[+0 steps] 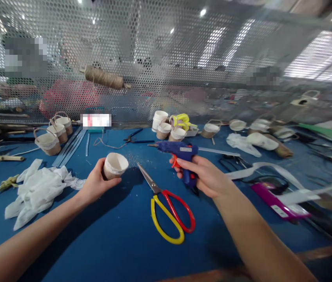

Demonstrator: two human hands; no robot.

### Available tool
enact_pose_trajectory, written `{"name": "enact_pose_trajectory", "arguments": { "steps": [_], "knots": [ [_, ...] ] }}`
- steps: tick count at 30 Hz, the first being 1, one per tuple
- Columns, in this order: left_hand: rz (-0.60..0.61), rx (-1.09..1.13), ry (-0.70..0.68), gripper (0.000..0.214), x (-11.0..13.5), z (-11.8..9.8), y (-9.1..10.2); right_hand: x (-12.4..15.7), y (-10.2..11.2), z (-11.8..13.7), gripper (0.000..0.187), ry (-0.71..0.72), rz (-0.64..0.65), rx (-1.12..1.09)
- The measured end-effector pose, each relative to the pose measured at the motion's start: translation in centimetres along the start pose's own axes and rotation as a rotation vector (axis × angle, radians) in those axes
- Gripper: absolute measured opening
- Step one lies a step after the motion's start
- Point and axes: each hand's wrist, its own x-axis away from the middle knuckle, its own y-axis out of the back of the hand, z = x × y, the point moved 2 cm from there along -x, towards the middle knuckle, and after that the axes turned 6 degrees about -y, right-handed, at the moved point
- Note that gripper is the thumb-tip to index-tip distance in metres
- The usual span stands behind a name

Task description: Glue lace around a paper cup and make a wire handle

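Note:
My left hand (99,178) is wrapped around a small paper cup (115,166), white inside with a brown lower wall and a white band near the rim. The cup tilts slightly, its mouth facing up. In my right hand (202,172) is a blue hot glue gun (180,149) with an orange trigger, its nozzle pointing left toward the cup but apart from it. A clear glue stick (218,151) sticks out of its back end. Between my hands, scissors (166,211) with one yellow and one red handle lie on the blue table (109,243).
Several small cups with twine handles (48,144) stand at the back left beside loose glue sticks (70,147). White cloth (40,192) lies left. Pliers (138,137) rest near the perforated metal panel (160,70), where a twine spool (104,77) hangs. White ribbon (267,168) crosses the right side.

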Motion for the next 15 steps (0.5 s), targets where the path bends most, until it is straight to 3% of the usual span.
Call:
{"name": "enact_pose_trajectory", "arguments": {
  "steps": [3, 6, 11, 15],
  "knots": [
    [-0.042, -0.004, -0.030, 0.057, -1.6, 0.6, -0.5, -2.0, 0.9, -0.6, 0.018, -0.089, -0.154, 0.067],
    [-0.110, -0.097, -0.108, 0.060, -4.2, 1.0, -1.4, -4.0, 1.4, -1.6, 0.016, -0.086, -0.222, 0.120],
    [-0.123, -0.158, -0.118, 0.057, -9.1, 1.2, -3.6, -6.5, 2.4, -3.0, 0.020, -0.057, -0.323, 0.250],
    [-0.077, -0.195, -0.099, 0.053, -10.7, 1.2, -5.3, -7.2, 3.7, -3.9, 0.029, -0.049, -0.414, 0.445]
  ]
}}
